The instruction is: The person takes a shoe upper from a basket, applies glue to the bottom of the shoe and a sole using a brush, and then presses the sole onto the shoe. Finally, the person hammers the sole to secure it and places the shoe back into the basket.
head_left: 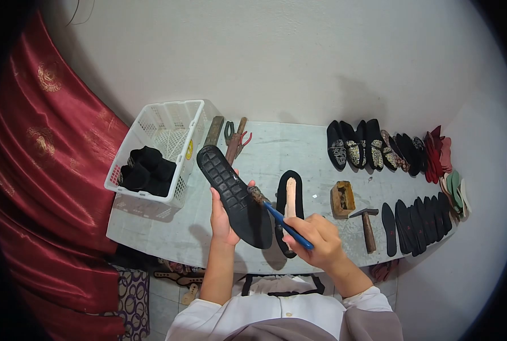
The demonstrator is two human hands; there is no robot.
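Observation:
My left hand (222, 219) grips a black shoe sole (230, 190) by its edges, tilted above the table with its grid of square hollows facing me. In my right hand (319, 238) is a brush with a blue handle (286, 224); its bristles meet the sole's right edge near the middle. Beneath the brush, another black shoe piece (282, 196) lies on the table with a pale strip along its centre, partly hidden by my right hand. To the right stands a small yellowish open container (342, 199) with stained walls. A hammer (368, 230) lies beside it.
A white plastic basket (188, 170) holding black items (148, 173) stands at the left. Near it lie pliers (243, 145) and other tools. Several decorated shoes (356, 145) line the back right; black insoles (418, 224) line the right. A red curtain (54, 170) hangs left.

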